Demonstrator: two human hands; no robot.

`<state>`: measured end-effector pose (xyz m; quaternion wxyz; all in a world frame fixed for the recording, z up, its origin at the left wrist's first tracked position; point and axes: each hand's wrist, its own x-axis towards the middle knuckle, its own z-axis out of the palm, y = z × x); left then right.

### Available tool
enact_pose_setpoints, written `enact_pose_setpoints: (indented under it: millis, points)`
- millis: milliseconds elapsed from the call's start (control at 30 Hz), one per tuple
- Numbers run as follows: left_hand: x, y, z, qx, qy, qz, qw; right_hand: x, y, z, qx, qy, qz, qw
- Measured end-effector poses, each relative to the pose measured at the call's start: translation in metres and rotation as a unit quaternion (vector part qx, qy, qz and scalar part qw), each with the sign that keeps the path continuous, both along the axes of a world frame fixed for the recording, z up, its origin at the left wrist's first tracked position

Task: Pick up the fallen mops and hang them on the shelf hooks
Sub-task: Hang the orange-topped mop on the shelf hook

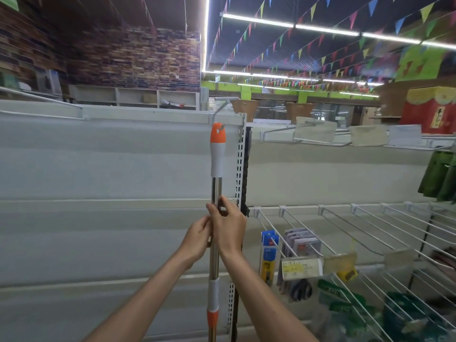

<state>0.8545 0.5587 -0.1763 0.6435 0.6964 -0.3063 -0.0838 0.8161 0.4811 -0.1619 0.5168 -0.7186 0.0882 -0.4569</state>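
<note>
A mop (pixel 216 183) stands upright in front of the white shelf panel: steel pole, white grip, orange cap at the top. The hole in the orange cap sits right at the tip of a white shelf hook (pixel 221 107) that juts from the top rail. My left hand (pixel 197 239) grips the pole from the left. My right hand (pixel 228 224) wraps it from the right, slightly higher. The mop head is below the frame and hidden.
A perforated shelf upright (pixel 238 169) runs just right of the pole. Long wire hooks (pixel 345 228) with packaged goods and price tags (pixel 301 267) stick out at lower right. Green items (pixel 439 178) hang at far right. Another hook bar (pixel 42 107) sits upper left.
</note>
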Motion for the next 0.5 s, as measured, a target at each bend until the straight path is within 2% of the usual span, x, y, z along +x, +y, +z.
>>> enact_pose_setpoints:
  millis: [233, 500]
  points:
    - [0.018, -0.007, -0.002, 0.008, -0.014, 0.003, 1.000, 0.010, -0.006, 0.029, -0.007, -0.058, -0.008, 0.998]
    - [0.035, -0.015, 0.001, 0.018, -0.007, -0.009, 1.000, 0.030, -0.015, 0.035, -0.044, -0.061, -0.030, 0.997]
